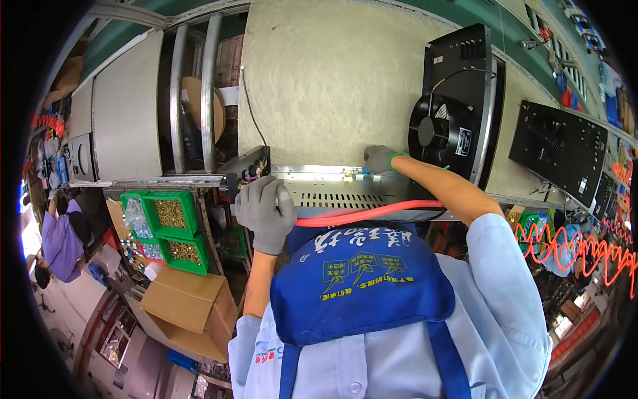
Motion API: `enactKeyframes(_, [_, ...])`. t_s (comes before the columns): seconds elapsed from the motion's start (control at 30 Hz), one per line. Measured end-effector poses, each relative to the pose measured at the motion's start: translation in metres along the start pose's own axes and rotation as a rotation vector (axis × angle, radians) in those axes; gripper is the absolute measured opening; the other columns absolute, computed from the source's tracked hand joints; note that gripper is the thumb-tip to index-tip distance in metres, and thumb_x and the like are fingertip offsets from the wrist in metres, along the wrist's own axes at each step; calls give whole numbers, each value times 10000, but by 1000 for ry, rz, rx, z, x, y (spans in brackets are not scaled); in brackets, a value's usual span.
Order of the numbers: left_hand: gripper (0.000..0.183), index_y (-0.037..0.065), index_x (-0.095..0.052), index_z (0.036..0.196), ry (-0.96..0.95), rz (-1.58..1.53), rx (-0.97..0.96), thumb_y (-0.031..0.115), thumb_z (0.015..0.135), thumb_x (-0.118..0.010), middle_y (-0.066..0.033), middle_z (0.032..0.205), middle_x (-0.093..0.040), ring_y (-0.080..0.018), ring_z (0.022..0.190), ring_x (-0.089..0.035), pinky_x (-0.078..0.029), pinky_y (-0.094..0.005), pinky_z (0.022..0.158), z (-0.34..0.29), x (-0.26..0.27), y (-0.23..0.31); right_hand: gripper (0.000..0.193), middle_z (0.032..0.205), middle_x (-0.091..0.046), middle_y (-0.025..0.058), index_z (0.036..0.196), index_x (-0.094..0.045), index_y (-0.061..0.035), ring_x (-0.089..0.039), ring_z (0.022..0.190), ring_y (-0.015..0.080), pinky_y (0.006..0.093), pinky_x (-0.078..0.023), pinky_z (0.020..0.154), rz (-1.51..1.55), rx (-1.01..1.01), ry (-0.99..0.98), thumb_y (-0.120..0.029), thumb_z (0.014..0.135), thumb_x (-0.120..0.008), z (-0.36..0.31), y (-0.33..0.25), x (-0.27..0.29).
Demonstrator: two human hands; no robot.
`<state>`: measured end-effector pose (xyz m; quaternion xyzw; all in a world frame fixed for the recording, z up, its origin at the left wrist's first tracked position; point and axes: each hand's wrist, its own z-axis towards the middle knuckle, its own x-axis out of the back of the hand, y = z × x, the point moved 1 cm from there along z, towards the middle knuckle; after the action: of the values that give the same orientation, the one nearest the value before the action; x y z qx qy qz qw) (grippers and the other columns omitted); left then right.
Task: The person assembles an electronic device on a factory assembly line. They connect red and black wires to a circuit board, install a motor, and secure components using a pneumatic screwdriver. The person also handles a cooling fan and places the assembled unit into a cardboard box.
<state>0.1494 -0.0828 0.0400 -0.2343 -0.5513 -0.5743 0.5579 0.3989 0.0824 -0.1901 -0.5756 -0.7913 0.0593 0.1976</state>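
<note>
Gloves cover both hands; the left hand curls its grip around what seems a tool handle beside the dark end of the metal chassis, apparently to hold it steady; the right hand has its grip pressed together on small parts at the chassis's upper edge, though what it pinches I cannot tell; a red hose crosses the chassis's slotted face; a black fan panel stands behind on the tabletop; green bins at left hold brass-coloured screws, above a cardboard box.
</note>
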Motion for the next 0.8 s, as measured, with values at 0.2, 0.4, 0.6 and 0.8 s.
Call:
enactKeyframes(0.2, [111, 95, -720, 847, -11, -11, 14, 141, 806, -628, -33, 913, -700, -230, 814, -646, -472, -363, 744, 1, 1, 0, 539, 1154, -702, 197, 1149, -666, -3, -694, 1050, 320, 418, -554, 849, -229, 10, -134, -386, 770, -681, -51, -60, 28])
enactKeyframes(0.4, [110, 98, -720, 847, -27, 0, 20, 139, 808, -626, -29, 916, -702, -226, 812, -645, -470, -364, 744, 2, 2, 2, 349, 1115, -670, 147, 1004, -721, -73, -683, 1025, 310, 434, -552, 856, -529, 463, 147, -372, 825, -706, -31, -64, 12])
enactKeyframes(0.6, [124, 99, -721, 857, -12, 15, -5, 144, 818, -612, -36, 913, -699, -234, 805, -635, -467, -367, 738, 1, 1, 1, 192, 1051, -702, 164, 956, -748, -105, -700, 975, 329, 462, -556, 815, -389, 477, 130, -233, 871, -632, -14, -57, -2])
enactKeyframes(0.8, [120, 95, -711, 855, 5, 13, -18, 146, 821, -608, -41, 909, -696, -237, 797, -629, -467, -372, 737, 0, 0, 1, 253, 1008, -743, 178, 988, -762, -65, -726, 914, 343, 454, -569, 755, -241, -37, 199, -220, 831, -639, 12, -10, 6])
